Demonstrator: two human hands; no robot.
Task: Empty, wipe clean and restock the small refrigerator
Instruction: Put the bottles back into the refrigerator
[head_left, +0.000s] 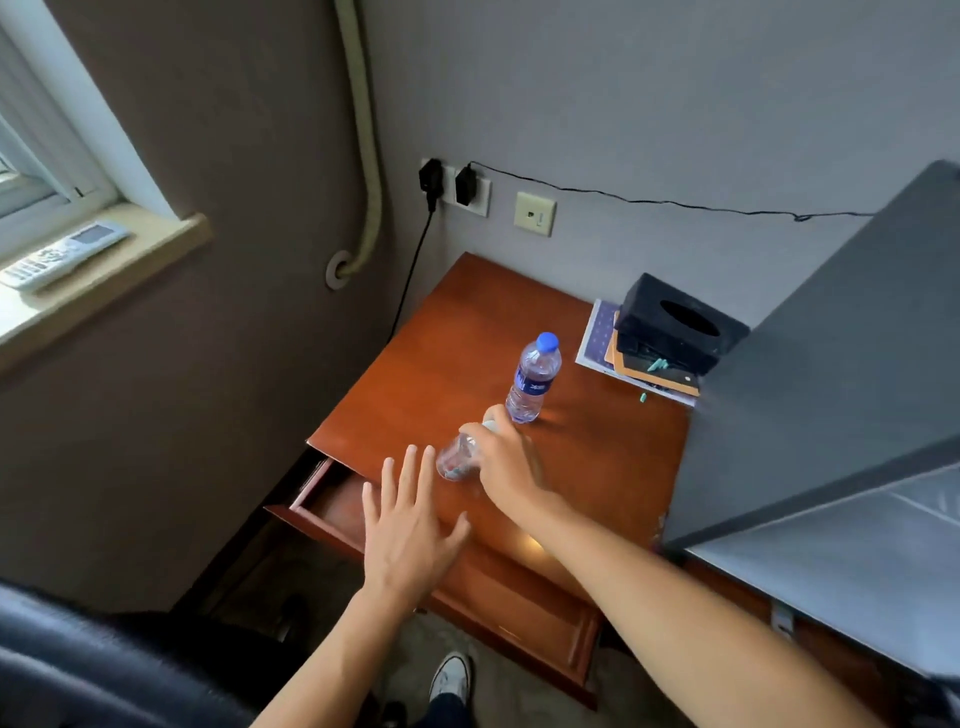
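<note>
A clear water bottle with a blue cap (534, 378) stands upright on the reddish wooden desk (426, 374). Just in front of it my right hand (506, 460) grips a second clear bottle (457, 457) from above; that bottle leans to the left over the desk top and its cap end is hidden by my fingers. My left hand (408, 525) hovers flat with spread, straight fingers over the desk's front edge and holds nothing. The small refrigerator's dark grey top (831, 364) fills the right side, its open door (857, 561) slanting toward me.
The desk drawer (332, 499) is pulled open below my left hand. A black tissue box (680, 325) sits on stacked booklets at the desk's back right. Plugs and a cable hang on the wall behind. A remote lies on the window sill (62, 254) at left. A dark chair (78, 670) sits at bottom left.
</note>
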